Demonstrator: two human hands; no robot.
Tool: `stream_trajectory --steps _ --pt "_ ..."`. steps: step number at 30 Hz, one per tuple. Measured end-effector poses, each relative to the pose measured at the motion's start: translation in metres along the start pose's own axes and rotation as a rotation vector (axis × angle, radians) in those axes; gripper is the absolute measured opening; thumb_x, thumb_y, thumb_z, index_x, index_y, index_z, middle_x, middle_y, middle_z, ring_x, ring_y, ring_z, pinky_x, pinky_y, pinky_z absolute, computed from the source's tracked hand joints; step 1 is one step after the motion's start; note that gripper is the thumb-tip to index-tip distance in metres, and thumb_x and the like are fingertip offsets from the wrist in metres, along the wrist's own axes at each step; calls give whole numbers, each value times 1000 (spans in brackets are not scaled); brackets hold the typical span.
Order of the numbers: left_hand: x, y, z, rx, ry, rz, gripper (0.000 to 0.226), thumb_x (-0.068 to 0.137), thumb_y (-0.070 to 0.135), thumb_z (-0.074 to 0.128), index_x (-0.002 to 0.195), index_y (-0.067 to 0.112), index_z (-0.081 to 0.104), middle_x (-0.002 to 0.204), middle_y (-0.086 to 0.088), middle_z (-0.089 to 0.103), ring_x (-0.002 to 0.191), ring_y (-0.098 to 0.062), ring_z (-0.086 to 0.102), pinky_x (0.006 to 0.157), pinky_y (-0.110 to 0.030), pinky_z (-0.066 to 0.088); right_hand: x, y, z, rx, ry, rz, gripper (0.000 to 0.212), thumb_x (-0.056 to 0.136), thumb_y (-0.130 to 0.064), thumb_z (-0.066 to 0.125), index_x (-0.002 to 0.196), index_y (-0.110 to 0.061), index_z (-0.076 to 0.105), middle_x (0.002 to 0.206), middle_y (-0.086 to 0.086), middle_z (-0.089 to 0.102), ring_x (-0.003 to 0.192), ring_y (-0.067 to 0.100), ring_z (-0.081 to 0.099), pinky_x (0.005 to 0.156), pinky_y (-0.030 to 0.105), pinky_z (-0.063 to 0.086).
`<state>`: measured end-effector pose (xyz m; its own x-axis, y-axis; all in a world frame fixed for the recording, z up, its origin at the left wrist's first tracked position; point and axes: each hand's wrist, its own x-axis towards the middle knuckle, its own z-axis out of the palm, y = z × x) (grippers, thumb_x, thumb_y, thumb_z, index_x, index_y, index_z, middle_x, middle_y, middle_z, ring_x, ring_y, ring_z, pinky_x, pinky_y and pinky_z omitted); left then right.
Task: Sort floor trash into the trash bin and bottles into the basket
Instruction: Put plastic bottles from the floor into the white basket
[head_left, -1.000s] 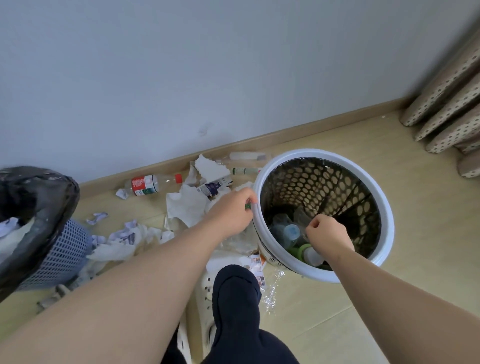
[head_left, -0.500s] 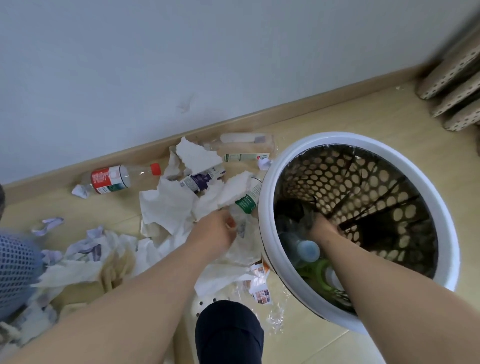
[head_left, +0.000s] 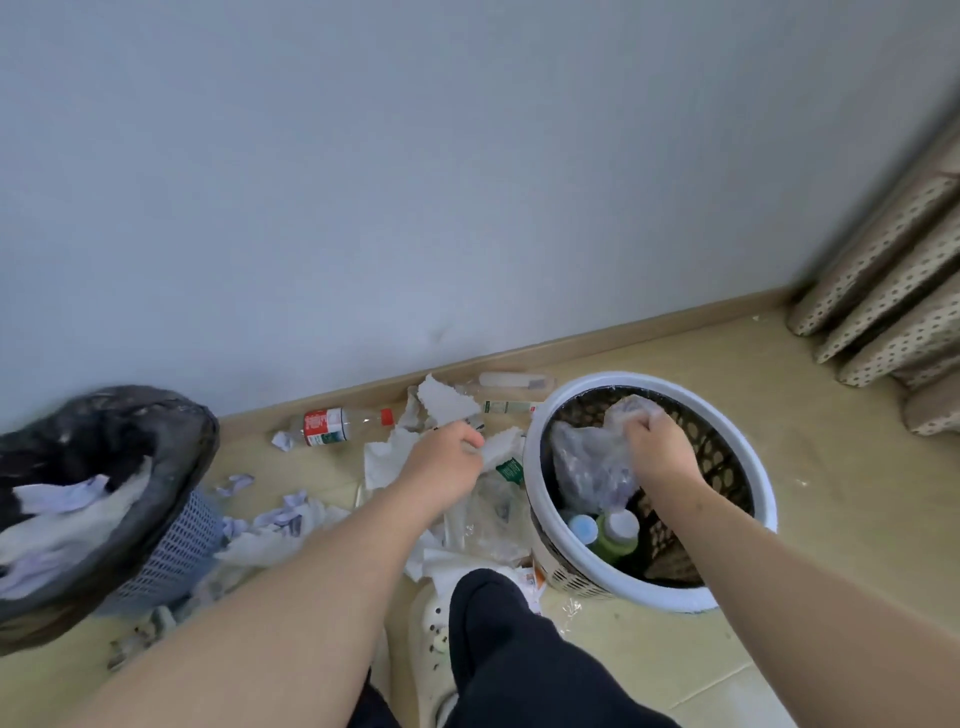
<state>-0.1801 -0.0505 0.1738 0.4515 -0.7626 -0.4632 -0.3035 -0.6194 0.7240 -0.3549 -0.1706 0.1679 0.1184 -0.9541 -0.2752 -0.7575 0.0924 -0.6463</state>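
Plastic bag (head_left: 587, 462), clamped in the right grip (head_left: 657, 449) inside the basket (head_left: 761, 488), is judged due for transfer to the trash bin (head_left: 171, 540); left grip (head_left: 441, 467) is curled over paper (head_left: 387, 462) on the floor, hold undeterminable.

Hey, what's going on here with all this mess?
A person is sorting floor litter. Their right hand grips a crumpled plastic bag inside the basket, where bottles already lie. Their left hand is down in the paper pile beside it; what it holds is unclear.

Right hand (head_left: 657, 449) grips a plastic bag (head_left: 587, 462) in the basket (head_left: 623, 378); left hand (head_left: 441, 467) is among floor paper (head_left: 384, 462)
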Motion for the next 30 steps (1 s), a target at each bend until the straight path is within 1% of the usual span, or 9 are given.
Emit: stream_trajectory --steps 2,5,8,11,14,18,21,24,30 --pt "-30 9 -2 -185 -7 -2 36 93 19 49 128 23 48 122 -1 53 100 -17 56 90 -34 50 -30 -28 -17 224 -37 -41 20 99 -9 34 85 -8 49 92 12 50 73 16 47 65 26 37" --pt "-69 21 -11 -578 45 -55 49 93 33 54 139 27 36 128 4 42 110 -19 45 99 -42 44 -73 -61 -19 625 -187 32 17 96 -12 41 99 -5 56 101 17 60 82 19 53 77 30 43" --pt "-93 8 -25 -924 37 -231 54 88 51 56 135 29 41 125 4 43 109 -23 45 103 -49 39 -112 -89 2 840 -417 84 20 96 -11 40 85 -5 56 84 16 66 63 18 57 64 27 47" --pt "-103 -17 -48 -1187 -82 -295 64 79 63 56 127 21 57 126 -3 59 113 -26 56 102 -51 39 -148 -113 36 949 -591 186 28 94 -8 43 68 -6 52 65 12 60 57 22 53 59 29 47" --pt "-111 -43 -75 -1393 -73 -230 61 77 53 63 124 14 62 109 -8 67 93 -25 64 87 -40 52 -168 -128 81 730 -566 146 14 89 -6 42 85 -7 55 73 9 56 60 21 52 56 29 45" --pt "-117 -84 -110 -1115 221 -208 32 89 29 64 120 26 56 96 0 65 62 -13 59 46 -20 43 -185 -138 133 399 -530 -22 25 89 -16 51 112 -16 41 95 4 53 84 22 54 69 33 46" --pt "-112 -122 -130 -924 502 -303 27 90 18 61 116 19 57 85 -4 58 65 -17 49 54 -27 38 -195 -152 173 372 -630 38 33 86 -21 58 112 -12 40 96 5 49 84 22 48 71 32 42" --pt "-107 -156 -151 -659 742 -395 30 91 18 50 121 16 52 97 -6 56 84 -24 54 73 -33 47 -203 -171 218 302 -704 0 34 86 -22 56 117 -14 42 91 4 49 77 19 47 64 28 42" --pt "-59 -199 -222 -322 1072 -345 18 92 9 43 108 17 42 99 -5 52 72 -17 48 66 -31 41 -196 -182 288 189 -752 -124 18 93 -13 48 109 -13 40 76 -2 45 62 10 44 52 22 36"
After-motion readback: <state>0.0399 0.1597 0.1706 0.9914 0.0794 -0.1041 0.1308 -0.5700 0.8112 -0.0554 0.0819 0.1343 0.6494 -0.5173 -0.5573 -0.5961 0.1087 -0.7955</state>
